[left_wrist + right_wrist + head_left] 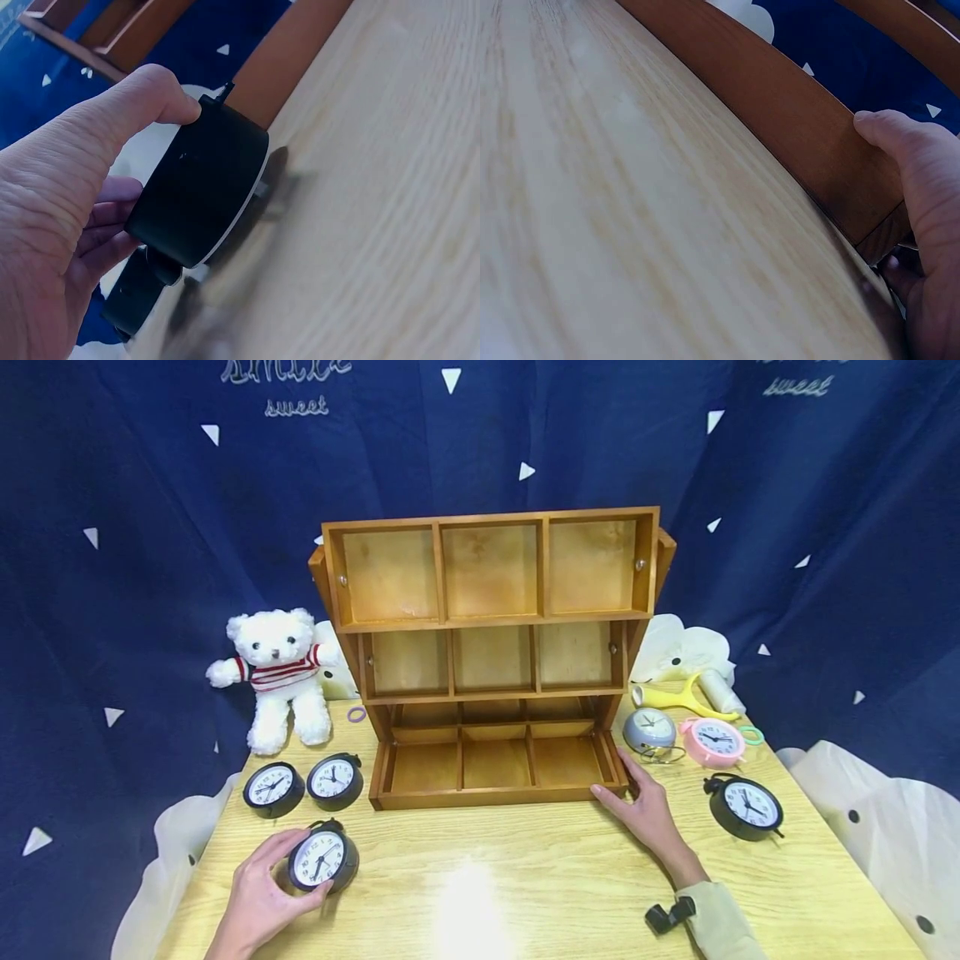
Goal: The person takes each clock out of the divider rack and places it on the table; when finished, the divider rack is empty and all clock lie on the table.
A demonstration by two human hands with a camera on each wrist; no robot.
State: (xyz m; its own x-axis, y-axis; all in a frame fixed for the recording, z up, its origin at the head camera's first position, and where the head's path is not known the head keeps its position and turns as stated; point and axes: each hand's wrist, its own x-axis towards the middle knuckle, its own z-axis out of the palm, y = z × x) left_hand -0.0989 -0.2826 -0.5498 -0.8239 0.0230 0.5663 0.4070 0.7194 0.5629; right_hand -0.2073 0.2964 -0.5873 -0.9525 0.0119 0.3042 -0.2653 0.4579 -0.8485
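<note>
My left hand (262, 889) grips a round black alarm clock (321, 858), thumb and fingers on opposite sides of its rim. The clock has a white dial and sits low over the table; the left wrist view shows its dark side wall (199, 176). My right hand (647, 806) holds the front right corner of a brown wooden tiered shelf (495, 796). In the right wrist view the thumb rests on the top of its front board (795, 124), the other fingers bent round the side, partly hidden. The compartments of the shelf hold nothing visible.
Two black alarm clocks (273, 789) stand behind my left hand, near a white teddy bear (281, 681) and a purple ring (356, 714). On the right lie a grey clock (649, 730), a pink clock (715, 742), another black clock (746, 807) and a yellow slingshot-shaped thing (678, 697).
</note>
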